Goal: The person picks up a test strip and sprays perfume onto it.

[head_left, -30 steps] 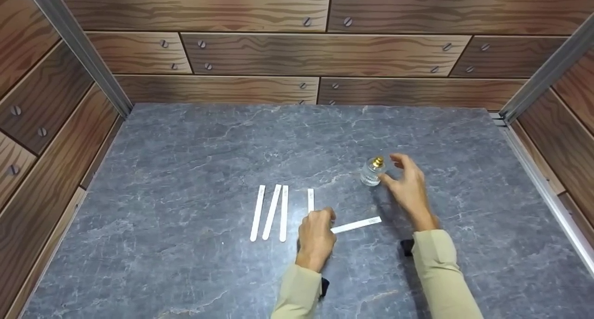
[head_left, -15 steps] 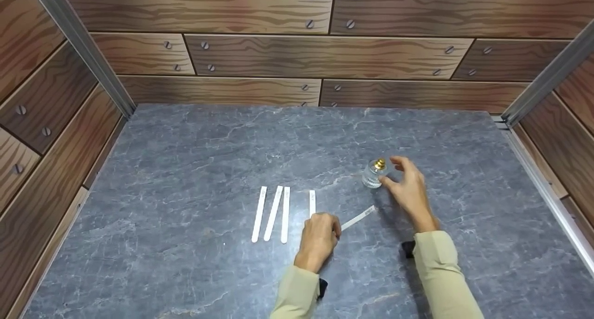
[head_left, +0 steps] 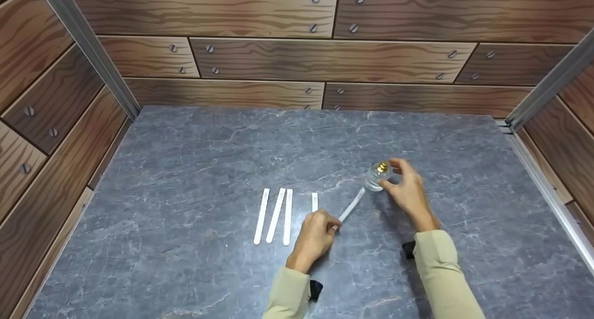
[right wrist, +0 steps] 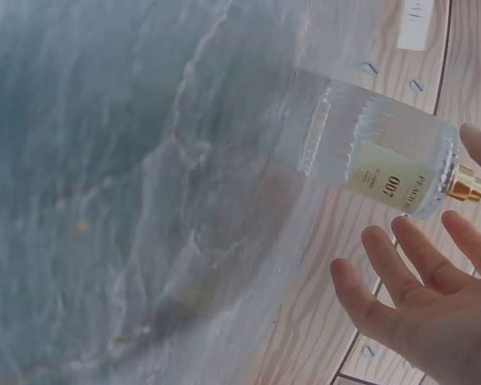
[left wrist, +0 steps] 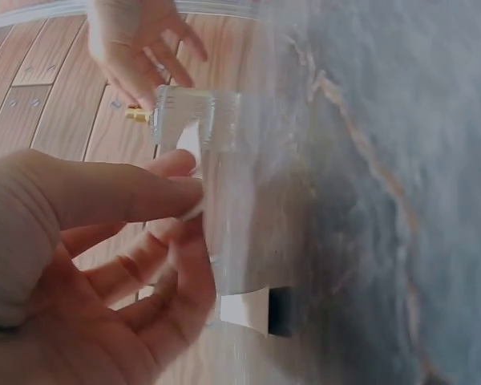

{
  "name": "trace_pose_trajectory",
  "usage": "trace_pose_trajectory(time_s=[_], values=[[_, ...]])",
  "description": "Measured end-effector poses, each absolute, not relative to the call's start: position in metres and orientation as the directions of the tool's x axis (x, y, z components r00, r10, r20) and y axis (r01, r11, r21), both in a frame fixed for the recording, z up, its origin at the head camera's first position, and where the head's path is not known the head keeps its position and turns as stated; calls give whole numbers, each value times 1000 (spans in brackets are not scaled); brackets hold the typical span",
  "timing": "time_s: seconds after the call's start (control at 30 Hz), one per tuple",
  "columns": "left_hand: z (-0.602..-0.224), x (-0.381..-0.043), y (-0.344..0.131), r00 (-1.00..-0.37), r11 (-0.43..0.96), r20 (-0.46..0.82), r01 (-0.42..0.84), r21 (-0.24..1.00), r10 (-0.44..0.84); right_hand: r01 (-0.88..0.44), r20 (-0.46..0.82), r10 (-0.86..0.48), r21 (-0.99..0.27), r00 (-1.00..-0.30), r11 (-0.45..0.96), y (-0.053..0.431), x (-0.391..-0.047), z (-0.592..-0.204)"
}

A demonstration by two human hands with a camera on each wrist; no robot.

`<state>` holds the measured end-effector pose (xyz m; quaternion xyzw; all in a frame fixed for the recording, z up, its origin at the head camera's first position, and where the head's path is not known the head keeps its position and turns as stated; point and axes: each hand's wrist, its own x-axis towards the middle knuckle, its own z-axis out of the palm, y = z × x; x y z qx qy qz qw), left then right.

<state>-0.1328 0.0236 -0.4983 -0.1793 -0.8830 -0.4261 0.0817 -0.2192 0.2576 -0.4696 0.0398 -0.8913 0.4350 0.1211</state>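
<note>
My left hand (head_left: 313, 235) pinches the near end of a white paper test strip (head_left: 351, 206) between thumb and fingers. The strip's printed far end points up and right, right at the base of a clear glass perfume bottle (head_left: 375, 183). In the left wrist view the strip (left wrist: 191, 138) overlaps the bottle (left wrist: 186, 112). The bottle stands upright, with a gold spray top and a pale label (right wrist: 390, 178) reading 007. My right hand (head_left: 408, 193) is beside the bottle, thumb near its front and fingers behind. In the right wrist view those fingers (right wrist: 423, 257) are spread and apart from the glass.
Three white strips, including the leftmost strip (head_left: 261, 217), lie side by side left of my left hand. Another strip (head_left: 315, 201) is partly hidden behind that hand. The grey marbled table (head_left: 195, 156) is bounded by wood-patterned walls (head_left: 260, 59) and metal rails.
The pinched strip has swung from pointing right to pointing up and right, its far end now at the bottle. My right hand has come slightly closer to the bottle, which stays put.
</note>
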Motion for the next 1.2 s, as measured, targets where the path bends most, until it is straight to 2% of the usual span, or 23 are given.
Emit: trace_pose_trajectory(time_s=[0.1, 0.4, 0.6, 0.87, 1.2], values=[[-499, -135, 21, -916, 522, 334, 402, 752, 223, -165, 228, 25, -772, -973, 614, 256, -223, -472], [-498, -137, 20, -953, 320, 271, 301, 898, 137, -97, 138, 13, -754, -990, 650, 251, -225, -470], [-500, -137, 20, -963, 289, 246, 267, 919, 107, -52, 97, 33, -754, -995, 655, 250, -227, -473], [-499, -137, 18, -981, 249, 185, 193, 949, 55, 41, 47, 125, -784, -991, 619, 250, -228, -473], [-497, -136, 16, -988, 206, 145, 152, 967, 49, 26, 65, 143, -830, -988, 557, 250, -222, -473]])
